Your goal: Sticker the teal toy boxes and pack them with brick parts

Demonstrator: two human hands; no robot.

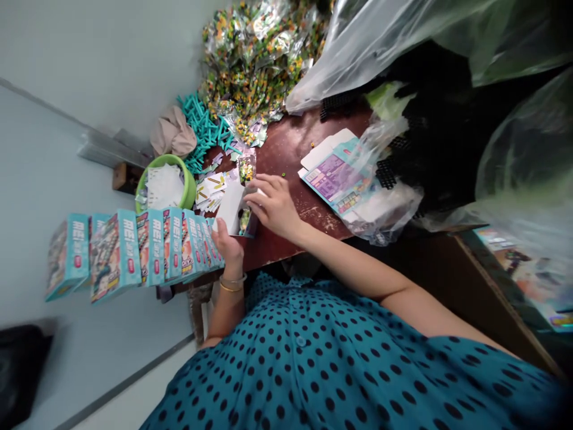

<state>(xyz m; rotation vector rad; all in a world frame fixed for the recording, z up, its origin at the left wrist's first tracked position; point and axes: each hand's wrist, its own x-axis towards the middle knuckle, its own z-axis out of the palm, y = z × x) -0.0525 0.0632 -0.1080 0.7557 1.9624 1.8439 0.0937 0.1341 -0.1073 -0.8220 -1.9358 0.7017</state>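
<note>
White open box point(230, 209) between the two hands
The left hand point(229, 245) clasps its near end; the right hand point(274, 206) bends over the opening, whether gripping anything I cannot tell. Coloured pieces point(244, 221) show inside, beside the right fingers.

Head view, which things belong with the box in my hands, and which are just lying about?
Likely belonging:
open box in the left hand
heaped bags of coloured pieces
turquoise sticks
printed slips
standing turquoise boxes
flat printed carton

Apparently just lying about:
beige cloth
brown block
</note>
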